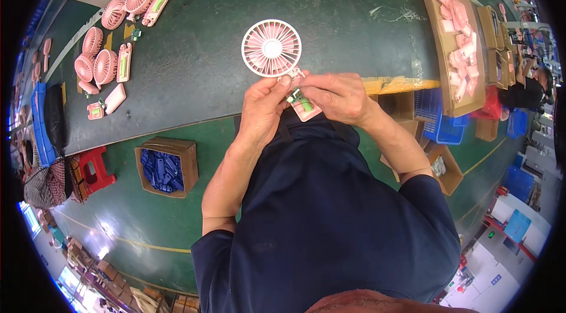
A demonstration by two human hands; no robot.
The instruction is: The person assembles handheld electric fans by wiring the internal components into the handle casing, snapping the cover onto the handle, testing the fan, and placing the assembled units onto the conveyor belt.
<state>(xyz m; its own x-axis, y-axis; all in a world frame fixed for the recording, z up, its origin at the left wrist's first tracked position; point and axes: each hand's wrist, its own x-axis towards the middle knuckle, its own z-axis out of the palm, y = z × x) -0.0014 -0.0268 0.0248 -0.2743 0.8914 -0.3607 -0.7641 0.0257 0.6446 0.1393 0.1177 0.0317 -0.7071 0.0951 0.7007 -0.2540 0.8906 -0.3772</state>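
Note:
A pink handheld fan [272,48] lies at the near edge of the green workbench, its round grille facing up and its opened handle toward me. Inside the handle show a small green circuit board [294,96] and a green battery [306,104]. My left hand [263,102] pinches the handle's neck just below the grille, thumb on top. My right hand [337,96] is closed at the other side of the neck, fingertips pressed together over the circuit board. Whether those fingertips hold a tiny part is hidden.
More pink fans [106,66] and opened handles lie at the bench's left. A cardboard tray [479,71] of pink handle shells stands at the right. On the floor are a box of blue parts [162,170], a red stool [96,169] and blue crates [442,127].

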